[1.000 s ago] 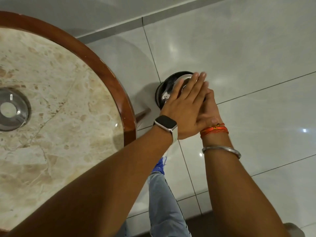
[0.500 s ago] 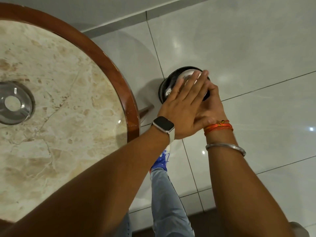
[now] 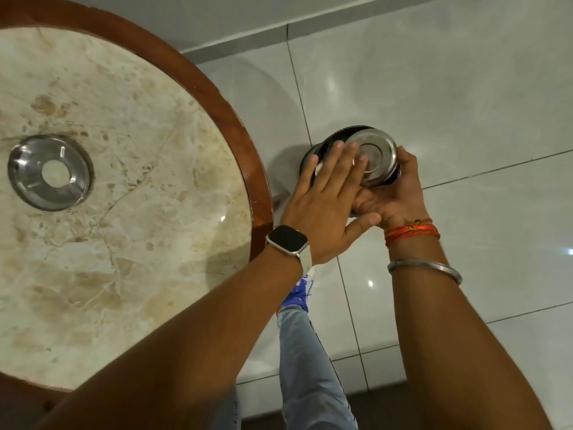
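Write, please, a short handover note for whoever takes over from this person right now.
Left hand: open, its straight fingers laid on the steel lid.
Right hand: grips the dark container from its right side, beside the marble table.
Done: the lid is on the container's mouth; whether it is fully seated cannot be told.
Left: probably press the lid home, then set the container down.

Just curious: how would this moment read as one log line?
right hand grips steel lid; left hand flat on lid; steel ring on table
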`<action>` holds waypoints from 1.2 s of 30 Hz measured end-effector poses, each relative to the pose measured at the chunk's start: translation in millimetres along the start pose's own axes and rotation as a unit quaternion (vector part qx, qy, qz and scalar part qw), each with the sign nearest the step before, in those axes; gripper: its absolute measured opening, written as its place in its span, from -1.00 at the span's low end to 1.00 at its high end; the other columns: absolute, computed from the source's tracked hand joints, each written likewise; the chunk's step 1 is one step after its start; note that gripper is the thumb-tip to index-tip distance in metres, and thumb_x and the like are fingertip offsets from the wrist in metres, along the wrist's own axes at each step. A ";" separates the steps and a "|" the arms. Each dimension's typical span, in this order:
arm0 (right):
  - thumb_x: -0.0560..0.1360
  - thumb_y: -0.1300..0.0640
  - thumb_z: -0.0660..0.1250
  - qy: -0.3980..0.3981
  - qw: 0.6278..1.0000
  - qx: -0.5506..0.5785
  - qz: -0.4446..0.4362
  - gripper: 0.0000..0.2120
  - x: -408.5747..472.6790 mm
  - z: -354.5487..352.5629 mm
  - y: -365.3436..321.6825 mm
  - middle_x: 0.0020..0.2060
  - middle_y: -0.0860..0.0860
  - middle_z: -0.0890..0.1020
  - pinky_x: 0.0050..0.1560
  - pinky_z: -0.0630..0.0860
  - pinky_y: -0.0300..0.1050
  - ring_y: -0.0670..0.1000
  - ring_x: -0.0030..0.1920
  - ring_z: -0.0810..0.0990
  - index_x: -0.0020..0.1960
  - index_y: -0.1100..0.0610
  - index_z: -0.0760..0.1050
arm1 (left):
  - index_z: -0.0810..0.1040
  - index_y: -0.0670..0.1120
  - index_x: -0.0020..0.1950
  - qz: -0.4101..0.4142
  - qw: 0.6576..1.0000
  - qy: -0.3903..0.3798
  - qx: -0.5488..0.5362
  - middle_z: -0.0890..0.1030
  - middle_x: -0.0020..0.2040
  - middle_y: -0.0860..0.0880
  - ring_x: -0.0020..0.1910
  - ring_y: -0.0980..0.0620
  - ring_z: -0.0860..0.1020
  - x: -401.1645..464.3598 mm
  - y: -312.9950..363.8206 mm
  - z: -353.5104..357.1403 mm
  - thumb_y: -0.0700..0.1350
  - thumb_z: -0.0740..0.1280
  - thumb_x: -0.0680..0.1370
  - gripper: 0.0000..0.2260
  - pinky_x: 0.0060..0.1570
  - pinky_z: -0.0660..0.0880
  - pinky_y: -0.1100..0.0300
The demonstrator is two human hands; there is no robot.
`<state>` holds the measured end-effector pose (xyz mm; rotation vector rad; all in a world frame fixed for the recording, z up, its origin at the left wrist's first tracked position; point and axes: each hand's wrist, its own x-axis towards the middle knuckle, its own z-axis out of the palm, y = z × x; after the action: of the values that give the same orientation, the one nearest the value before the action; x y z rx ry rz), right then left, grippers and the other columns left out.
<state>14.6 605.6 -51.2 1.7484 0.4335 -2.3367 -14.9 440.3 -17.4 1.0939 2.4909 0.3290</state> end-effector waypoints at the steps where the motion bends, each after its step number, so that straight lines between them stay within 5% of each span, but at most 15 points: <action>1: 0.52 -0.35 0.40 0.006 1.000 0.002 -0.029 -0.33 1.8 0.3 0.7 0.30 0.19 0.66 0.26 0.61 0.13 0.18 0.24 0.65 0.39 0.14 0.61 | -0.08 -0.10 0.78 -0.016 1.000 0.014 0.001 -0.10 0.79 -0.14 0.76 -0.16 -0.16 -4.3 -5.6 -7.7 0.40 -0.07 0.67 -0.18 0.67 -0.28 -0.15; 5: 0.49 -0.31 0.46 -0.001 0.998 -0.027 -0.048 -0.31 -4.5 11.9 4.8 0.35 0.18 0.66 0.36 0.59 0.13 0.20 0.29 0.63 0.44 0.14 0.62 | 0.09 -0.12 0.76 -0.091 0.991 0.092 0.030 0.04 0.77 -0.19 0.76 -0.25 -0.02 -25.4 -34.4 -30.7 0.36 -0.01 0.69 -0.22 0.68 -0.12 -0.22; 8: 0.39 -0.21 0.53 0.056 0.967 -0.142 -0.206 -0.28 -8.6 22.4 22.4 0.34 0.14 0.69 0.31 0.64 0.05 0.17 0.34 0.66 0.46 0.11 0.58 | 0.14 -0.13 0.75 -0.136 0.983 0.121 0.038 0.08 0.76 -0.20 0.75 -0.25 0.02 -37.4 -54.9 -38.3 0.35 0.01 0.70 -0.23 0.69 -0.07 -0.21; 10: 0.33 -0.12 0.62 0.082 0.899 -0.242 -0.355 -0.16 -13.4 23.3 37.0 0.39 0.13 0.63 0.24 0.67 0.02 0.12 0.38 0.64 0.51 0.09 0.41 | 0.14 -0.12 0.75 -0.164 0.979 0.122 0.030 0.06 0.77 -0.19 0.76 -0.22 -0.01 -43.7 -65.7 -39.1 0.35 0.01 0.70 -0.24 0.70 -0.10 -0.18; 14: 0.37 0.20 0.70 0.014 0.757 -0.398 -0.518 -0.10 -10.1 15.5 63.1 0.44 0.19 0.53 0.48 0.54 0.26 0.16 0.46 0.57 0.54 0.25 0.27 | 0.18 -0.13 0.74 -0.211 0.965 0.151 0.035 0.12 0.76 -0.18 0.75 -0.21 0.05 -57.9 -80.5 -36.2 0.33 0.07 0.70 -0.26 0.70 0.01 -0.20; 25: 0.30 0.19 0.79 -0.029 0.622 -0.498 -0.604 -0.03 -34.9 28.1 90.1 0.46 0.28 0.46 0.51 0.50 0.26 0.24 0.50 0.51 0.52 0.40 0.32 | 0.03 -0.12 0.77 -0.263 0.950 0.160 0.051 0.01 0.78 -0.18 0.76 -0.22 -0.04 -125.8 -138.1 -30.3 0.21 0.02 0.74 -0.32 0.70 -0.08 -0.22; 29: 0.33 -0.04 0.76 -0.078 0.598 -0.530 -0.596 -0.02 -44.4 38.5 105.5 0.47 0.26 0.47 0.52 0.50 0.12 0.24 0.50 0.50 0.55 0.21 0.32 | 0.00 -0.10 0.78 -0.249 0.957 0.136 0.064 -0.01 0.78 -0.16 0.77 -0.19 -0.05 -155.3 -155.9 -26.6 0.24 0.00 0.73 -0.30 0.71 -0.09 -0.20; 36: 0.26 -0.13 0.80 -0.090 0.510 -0.613 -0.597 0.05 -50.8 59.9 144.8 0.48 0.12 0.48 0.44 0.47 0.35 0.28 0.48 0.46 0.58 0.11 0.34 | -0.06 -0.10 0.78 -0.285 0.951 0.118 0.038 -0.08 0.79 -0.12 0.77 -0.13 -0.12 -195.9 -179.2 -25.9 0.28 -0.05 0.72 -0.27 0.70 -0.22 -0.11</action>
<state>21.8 447.9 -3.9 0.2729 2.9200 -1.3684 -22.6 173.8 -8.3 0.3310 2.9109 0.1986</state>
